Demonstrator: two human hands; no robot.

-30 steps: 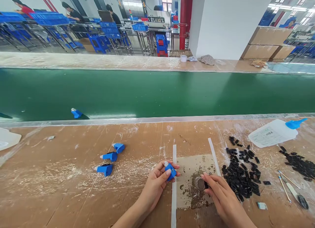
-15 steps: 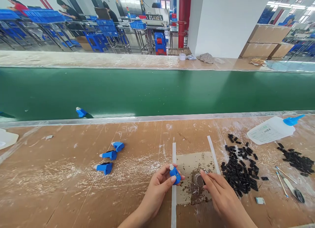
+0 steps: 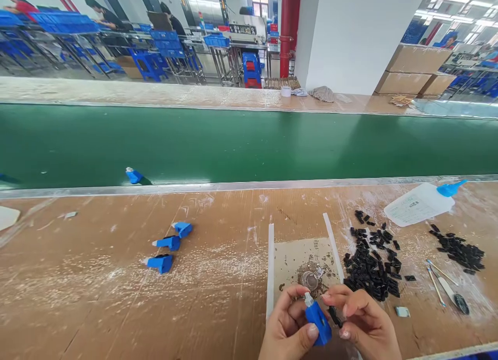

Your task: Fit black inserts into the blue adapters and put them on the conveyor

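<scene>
Hands, left and right, pinch blue piece and black part respectively, wide room before belt's edge.

The belt runs across behind the table. One part sits on the belt, to the left, near its front edge. Three more parts lie on the table's left side. To their right, a paper lies between two strips of tape, with a dish on it. In front of the dish, the left hand has another part in it, and the right hand is just beside. A big pile of bits lies right of the paper, a small pile farther right. A bottle lies behind the piles. Two sticks lie in front of the small pile.
</scene>
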